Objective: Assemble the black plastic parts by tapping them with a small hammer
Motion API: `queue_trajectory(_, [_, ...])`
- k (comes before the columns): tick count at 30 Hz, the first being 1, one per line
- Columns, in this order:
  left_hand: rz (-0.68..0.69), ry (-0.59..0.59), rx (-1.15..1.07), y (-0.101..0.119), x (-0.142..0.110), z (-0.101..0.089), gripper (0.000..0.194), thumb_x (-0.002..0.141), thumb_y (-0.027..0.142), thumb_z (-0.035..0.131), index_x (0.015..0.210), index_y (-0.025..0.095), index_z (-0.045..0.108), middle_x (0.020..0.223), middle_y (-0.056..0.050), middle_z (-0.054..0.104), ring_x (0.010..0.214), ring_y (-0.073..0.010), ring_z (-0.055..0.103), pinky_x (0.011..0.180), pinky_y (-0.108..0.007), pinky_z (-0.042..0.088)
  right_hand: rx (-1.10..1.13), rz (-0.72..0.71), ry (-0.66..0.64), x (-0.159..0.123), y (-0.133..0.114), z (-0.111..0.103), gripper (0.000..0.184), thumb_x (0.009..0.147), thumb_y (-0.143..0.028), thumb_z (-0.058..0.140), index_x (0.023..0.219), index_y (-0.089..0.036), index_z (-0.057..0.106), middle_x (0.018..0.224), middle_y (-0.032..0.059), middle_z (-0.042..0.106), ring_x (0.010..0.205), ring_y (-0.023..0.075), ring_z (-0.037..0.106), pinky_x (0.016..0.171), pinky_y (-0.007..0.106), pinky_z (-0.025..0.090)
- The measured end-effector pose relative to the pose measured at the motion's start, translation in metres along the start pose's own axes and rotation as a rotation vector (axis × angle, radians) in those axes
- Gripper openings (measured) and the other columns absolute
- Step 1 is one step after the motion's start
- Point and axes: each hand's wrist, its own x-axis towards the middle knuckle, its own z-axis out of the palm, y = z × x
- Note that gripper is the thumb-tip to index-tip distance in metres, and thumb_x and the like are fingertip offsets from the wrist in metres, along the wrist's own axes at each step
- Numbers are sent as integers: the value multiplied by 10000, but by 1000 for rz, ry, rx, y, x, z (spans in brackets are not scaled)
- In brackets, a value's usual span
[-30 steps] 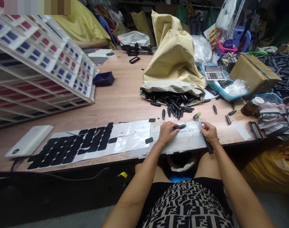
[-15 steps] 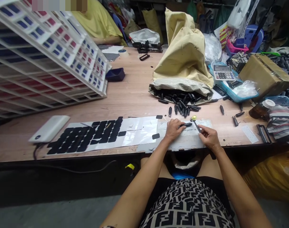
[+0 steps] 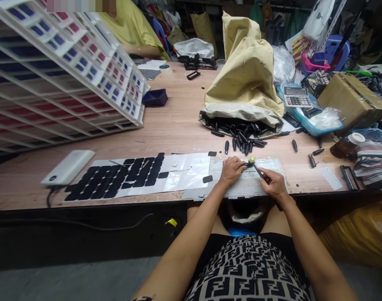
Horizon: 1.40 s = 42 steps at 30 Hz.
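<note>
My left hand (image 3: 231, 170) is closed on a slim black cylindrical part (image 3: 245, 164), pinning it low over the grey board (image 3: 241, 190) at the table's front edge. In my right hand (image 3: 274, 183) is a small hammer (image 3: 258, 170), gripped by its handle. The hammer's yellowish head is at the free end of the black part; whether they touch I cannot tell. Beyond my hands, several loose black parts (image 3: 243, 141) spill from the mouth of a beige sack (image 3: 241, 79). To the left, a white sheet (image 3: 178, 177) carries many black rounded stickers (image 3: 106, 180).
A white plastic crate (image 3: 137, 113) leans at the left, near a white device (image 3: 68, 167) with a cable. A calculator (image 3: 296, 98) rests on a blue basket (image 3: 319, 129) beside a cardboard box (image 3: 350, 98). A person in yellow (image 3: 137, 29) sits across the table.
The hammer head has come left and down onto the end of the black part, my right hand shifting slightly left. My left hand keeps its hold. The whole view has shifted a little.
</note>
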Motion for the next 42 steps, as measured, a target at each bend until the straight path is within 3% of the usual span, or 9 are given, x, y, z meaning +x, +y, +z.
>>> queue_trajectory(6, [1, 9, -21, 1, 0, 0, 189, 928, 305, 667, 1075, 297, 785, 984, -32, 668, 989, -225, 565, 921, -408, 398, 8, 28, 5, 0, 10, -6, 455, 743, -219, 604, 1165, -193, 773, 748, 21, 686, 620, 141, 561, 662, 264, 500])
queue_trajectory(15, [-38, 0, -34, -1, 0, 1, 202, 927, 327, 643, 1070, 278, 778, 1023, -40, 682, 1016, -240, 566, 941, -418, 394, 297, 296, 155, 4, 42, -17, 485, 724, -338, 658, 1153, -135, 755, 697, -25, 546, 552, 90, 429, 542, 235, 407])
queue_trajectory(21, [-5, -13, -24, 9, -8, -6, 215, 950, 325, 599, 1075, 276, 766, 999, -49, 686, 990, -240, 570, 945, -418, 401, 388, 339, 158, 6, 47, -14, 482, 686, -344, 678, 1114, -137, 758, 692, -35, 534, 584, 94, 442, 564, 231, 406])
queue_trajectory(24, [95, -41, -51, 22, -33, -9, 217, 953, 342, 601, 1079, 272, 763, 999, -54, 693, 977, -236, 572, 938, -418, 417, 396, 348, 161, 5, 47, -14, 485, 685, -348, 668, 1108, -131, 758, 686, -38, 524, 580, 91, 433, 564, 228, 399])
queue_trajectory(29, [299, -115, -70, 41, -101, -4, 224, 959, 365, 601, 1103, 293, 757, 1104, -72, 696, 1081, -258, 579, 982, -451, 455, 386, 339, 148, 5, 46, -15, 481, 693, -340, 657, 1113, -124, 753, 673, -43, 502, 581, 96, 427, 566, 232, 389])
queue_trajectory(33, [315, -40, 29, 45, -141, 11, 230, 929, 308, 626, 1117, 331, 757, 1311, -82, 645, 1234, -306, 544, 1078, -541, 440, 364, 339, 162, 5, 47, -14, 483, 688, -334, 651, 1111, -128, 757, 678, -40, 512, 582, 98, 436, 575, 236, 399])
queue_trajectory(36, [318, 16, 82, 49, -154, 20, 275, 874, 331, 690, 1143, 356, 747, 1391, -90, 602, 1311, -347, 502, 1123, -601, 400, 347, 322, 164, 5, 47, -14, 477, 691, -337, 642, 1110, -139, 756, 673, -40, 509, 578, 100, 438, 578, 239, 401])
queue_trajectory(39, [285, 47, 38, 56, -147, 16, 331, 839, 415, 726, 1159, 333, 731, 1319, -107, 639, 1258, -350, 537, 1089, -580, 419, 337, 309, 157, 5, 47, -14, 469, 699, -339, 635, 1111, -148, 753, 667, -39, 508, 577, 105, 439, 577, 242, 398])
queue_trajectory(42, [126, 155, -19, 54, -108, -3, 246, 908, 412, 634, 1087, 265, 718, 1081, -97, 711, 1065, -291, 610, 991, -500, 464, 337, 313, 159, 5, 46, -14, 473, 699, -337, 631, 1114, -145, 753, 669, -40, 502, 574, 105, 434, 572, 242, 393])
